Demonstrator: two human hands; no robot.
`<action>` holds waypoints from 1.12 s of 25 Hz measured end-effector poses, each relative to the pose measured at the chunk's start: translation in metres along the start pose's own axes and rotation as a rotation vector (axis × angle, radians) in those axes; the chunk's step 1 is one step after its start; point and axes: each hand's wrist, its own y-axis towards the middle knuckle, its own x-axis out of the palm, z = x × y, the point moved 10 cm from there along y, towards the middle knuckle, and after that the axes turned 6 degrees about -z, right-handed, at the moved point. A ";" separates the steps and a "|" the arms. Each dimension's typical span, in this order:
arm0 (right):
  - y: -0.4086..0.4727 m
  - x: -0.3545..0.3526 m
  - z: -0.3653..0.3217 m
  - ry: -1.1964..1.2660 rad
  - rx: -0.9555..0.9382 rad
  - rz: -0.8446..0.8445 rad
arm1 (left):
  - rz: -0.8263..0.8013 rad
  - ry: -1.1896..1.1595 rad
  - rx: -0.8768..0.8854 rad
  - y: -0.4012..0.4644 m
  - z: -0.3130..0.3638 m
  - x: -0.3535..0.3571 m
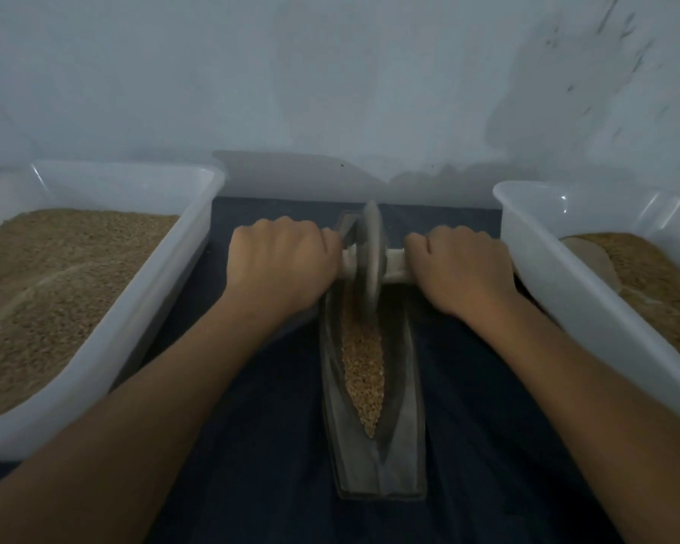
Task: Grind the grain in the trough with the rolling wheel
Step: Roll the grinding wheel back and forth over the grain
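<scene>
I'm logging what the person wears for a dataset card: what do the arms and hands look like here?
Both forearms are bare right to the bottom edge of the frame: no sleeves or cuffs show. The left hand and right hand are ungloved, and no ring, watch or bracelet shows on the sides facing the camera.

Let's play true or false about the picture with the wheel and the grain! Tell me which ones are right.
1. Both hands grip the wheel's handle. True: left hand and right hand hold the handle.
2. The wheel sits at the trough's near end. False: it is at the far end.
3. The trough holds grain. True.
4. The left tub is empty. False: it holds brown grain.
</scene>
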 end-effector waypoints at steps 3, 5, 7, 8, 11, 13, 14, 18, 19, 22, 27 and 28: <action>-0.067 -0.018 -0.007 0.174 -0.008 0.186 | 0.087 -0.154 -0.007 -0.055 0.002 -0.011; -0.094 -0.033 -0.012 0.161 -0.068 0.278 | 0.131 -0.327 -0.031 -0.075 -0.005 -0.020; -0.092 -0.037 -0.017 0.092 -0.075 0.272 | 0.149 -0.356 0.005 -0.079 -0.004 -0.019; -0.079 -0.036 -0.019 0.046 -0.056 0.238 | 0.150 -0.291 0.035 -0.074 -0.001 -0.018; -0.014 -0.014 -0.017 -0.051 -0.051 0.083 | 0.068 -0.038 0.028 -0.028 0.004 0.000; 0.027 0.009 0.003 0.012 0.037 -0.113 | -0.034 0.016 -0.019 0.015 -0.004 0.011; 0.036 0.015 0.008 0.036 0.069 -0.173 | -0.078 -0.010 -0.051 0.029 -0.010 0.014; 0.003 -0.002 -0.009 -0.088 -0.031 0.007 | 0.014 -0.020 -0.017 -0.004 -0.001 0.002; -0.018 -0.011 -0.011 -0.064 -0.020 0.081 | 0.049 -0.065 -0.006 -0.027 0.002 -0.005; -0.084 -0.036 -0.013 0.191 -0.052 0.274 | 0.129 -0.322 -0.012 -0.079 -0.004 -0.020; -0.077 -0.035 -0.016 0.112 -0.054 0.301 | 0.172 -0.318 0.014 -0.078 -0.006 -0.018; -0.053 -0.027 -0.015 0.050 -0.018 0.249 | 0.167 -0.219 0.008 -0.059 -0.004 -0.014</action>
